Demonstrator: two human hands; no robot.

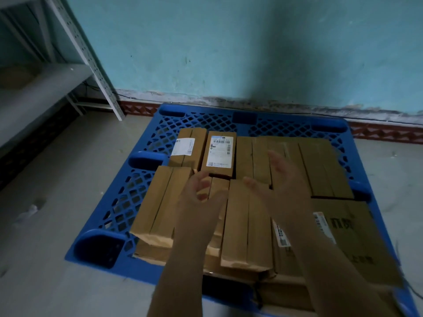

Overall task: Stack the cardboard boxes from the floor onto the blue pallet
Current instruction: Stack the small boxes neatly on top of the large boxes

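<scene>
Several brown cardboard boxes lie packed on the blue pallet (119, 202) by the wall. A small box with a white label (219, 152) stands near the back, and a second labelled box (188, 147) sits to its left. A long box (160, 202) rests at the front left, another long box (246, 225) in the middle. A large printed box (357, 236) lies at the right. My left hand (201, 193) and my right hand (281, 177) hover above the boxes, fingers loose, palms turned toward each other, holding nothing.
A grey metal shelf rack (75, 42) stands at the left against the turquoise wall (229, 42). Bare concrete floor (45, 225) surrounds the pallet on the left and front. A cable runs along the wall base.
</scene>
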